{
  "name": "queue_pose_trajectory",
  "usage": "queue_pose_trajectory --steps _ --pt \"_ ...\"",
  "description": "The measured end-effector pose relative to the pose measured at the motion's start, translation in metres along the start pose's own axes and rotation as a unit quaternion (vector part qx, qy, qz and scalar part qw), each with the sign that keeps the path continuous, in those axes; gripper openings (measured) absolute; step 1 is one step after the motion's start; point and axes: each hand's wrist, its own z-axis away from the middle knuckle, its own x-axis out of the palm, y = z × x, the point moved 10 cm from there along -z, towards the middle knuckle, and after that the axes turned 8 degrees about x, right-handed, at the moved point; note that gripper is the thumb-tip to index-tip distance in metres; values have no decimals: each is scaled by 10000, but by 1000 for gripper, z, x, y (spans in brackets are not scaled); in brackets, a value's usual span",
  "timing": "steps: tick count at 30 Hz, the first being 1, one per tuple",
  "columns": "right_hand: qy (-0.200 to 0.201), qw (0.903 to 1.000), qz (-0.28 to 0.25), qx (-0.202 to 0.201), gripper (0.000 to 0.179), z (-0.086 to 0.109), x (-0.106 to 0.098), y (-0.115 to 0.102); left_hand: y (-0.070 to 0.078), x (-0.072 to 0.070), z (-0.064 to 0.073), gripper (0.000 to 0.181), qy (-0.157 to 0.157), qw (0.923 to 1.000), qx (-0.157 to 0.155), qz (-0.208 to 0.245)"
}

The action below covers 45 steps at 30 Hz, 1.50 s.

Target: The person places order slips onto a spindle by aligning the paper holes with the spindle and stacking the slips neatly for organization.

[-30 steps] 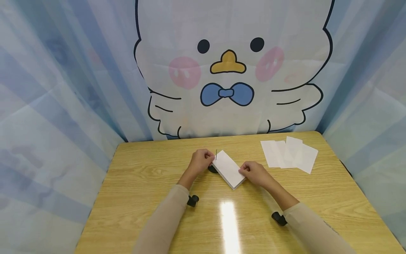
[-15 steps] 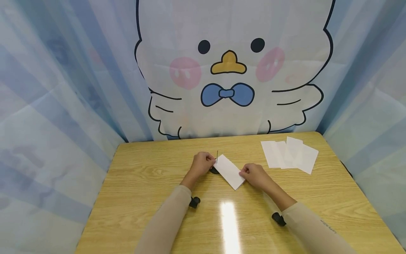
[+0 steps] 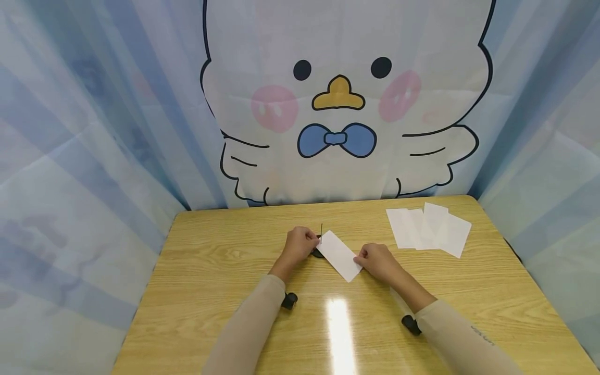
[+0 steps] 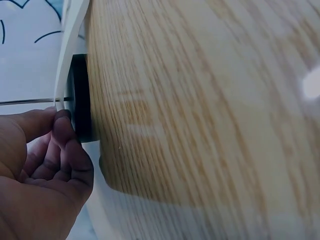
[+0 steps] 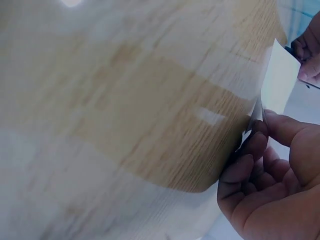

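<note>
A white stack of paper [image 3: 340, 259] lies slantwise between both hands, with a thin metal spike [image 3: 321, 229] standing up through its far left end. Below that end, the spike's round black base [image 3: 318, 254] rests on the table, partly hidden by the paper. My left hand [image 3: 298, 246] pinches the paper's left edge beside the spike. In the left wrist view the paper [image 4: 64, 65] is just above the black base [image 4: 80, 100], a small gap between them. My right hand [image 3: 378, 262] pinches the near right edge; its thumb lies on top of the paper [image 5: 280, 77].
Several loose white sheets [image 3: 431, 229] overlap at the table's far right. The wooden table [image 3: 215, 291] ends at a printed curtain [image 3: 337, 177] behind. A bright light reflection [image 3: 340, 333] lies on the near tabletop.
Both hands have brought the paper slightly down along the spike and nearer to the base. The loose sheets have stayed where they were.
</note>
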Motion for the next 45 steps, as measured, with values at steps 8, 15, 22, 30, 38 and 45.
queue_pose_trajectory --steps 8,15,22,30,38,45 --pt "51 9997 242 -15 27 -2 3 1 3 -2 1 15 129 9998 83 -137" --pt "54 9996 261 -45 26 0 2 1 0 -3 1 14 142 9995 79 -260" --pt "49 9999 130 72 22 0 -4 10 -3 -4 0 11 -80 9995 148 -256" --pt "148 9998 30 -154 18 6 -20 16 0 0 4 35 -676 9961 412 -394" --pt "296 9995 -91 -86 22 11 -42 31 2 0 8 51 -890 9927 609 -532" --pt "518 9974 -487 109 29 15 -68 56 3 3 12 60 -1101 9884 831 -642"
